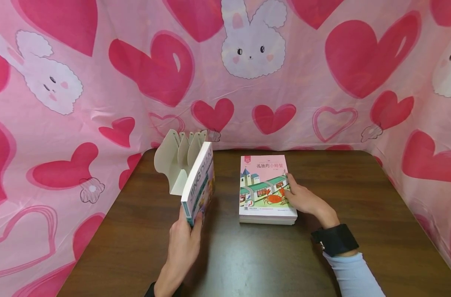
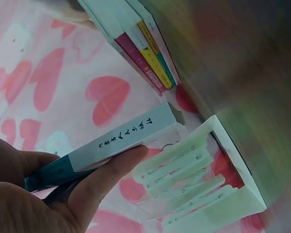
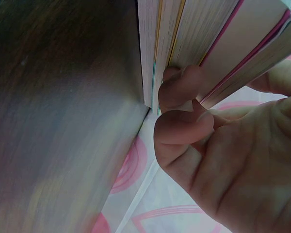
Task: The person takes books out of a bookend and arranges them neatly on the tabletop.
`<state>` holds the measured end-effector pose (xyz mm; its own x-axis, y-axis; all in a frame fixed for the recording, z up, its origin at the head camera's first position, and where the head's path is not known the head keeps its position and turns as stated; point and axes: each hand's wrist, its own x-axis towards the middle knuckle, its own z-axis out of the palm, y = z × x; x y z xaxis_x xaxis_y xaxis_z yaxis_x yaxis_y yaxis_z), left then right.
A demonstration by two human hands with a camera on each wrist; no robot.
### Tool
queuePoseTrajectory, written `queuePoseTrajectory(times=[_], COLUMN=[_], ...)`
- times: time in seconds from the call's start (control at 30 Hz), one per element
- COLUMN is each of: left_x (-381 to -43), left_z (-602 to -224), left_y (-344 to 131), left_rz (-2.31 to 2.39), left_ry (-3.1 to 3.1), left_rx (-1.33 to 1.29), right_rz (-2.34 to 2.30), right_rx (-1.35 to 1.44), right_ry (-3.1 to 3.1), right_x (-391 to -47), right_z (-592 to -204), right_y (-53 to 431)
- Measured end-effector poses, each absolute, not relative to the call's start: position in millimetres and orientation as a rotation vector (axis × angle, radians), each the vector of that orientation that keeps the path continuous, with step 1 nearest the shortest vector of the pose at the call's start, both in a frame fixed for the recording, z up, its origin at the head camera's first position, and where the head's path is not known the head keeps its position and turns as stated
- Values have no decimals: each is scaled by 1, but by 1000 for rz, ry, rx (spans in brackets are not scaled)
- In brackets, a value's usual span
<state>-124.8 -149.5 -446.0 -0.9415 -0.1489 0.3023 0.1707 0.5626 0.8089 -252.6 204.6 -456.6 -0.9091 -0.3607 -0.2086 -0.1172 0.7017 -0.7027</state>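
Observation:
My left hand (image 1: 182, 243) grips the lower end of a paperback book (image 1: 201, 183) held on edge, its colourful cover facing right. In the left wrist view, the fingers and thumb hold this book's white and teal spine (image 2: 119, 138). Just behind it stands a cream book rack (image 1: 169, 161) with several scalloped dividers. My right hand (image 1: 308, 202) touches the right side of a stack of books (image 1: 264, 185), topped by a pink cover with a red crab. In the right wrist view, loosely bent fingers (image 3: 184, 128) rest near the page edges (image 3: 203, 34); the stack partly hides the thumb.
Both the stack and the rack are on a dark brown wooden table (image 1: 229, 264). A pink cloth (image 1: 303, 86) with hearts and rabbits hangs behind the table and along its sides.

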Motion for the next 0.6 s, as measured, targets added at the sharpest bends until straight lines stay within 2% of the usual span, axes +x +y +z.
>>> queuePoseTrajectory(times=[0.6], left_x=[-135], left_z=[-447], left_y=[-141], left_rz=[-1320], left_ry=[-2458], left_rx=[-13], right_rz=[-1032], right_rx=[-365], right_ry=[2576], right_x=[-254], right_z=[-458], right_y=[206])
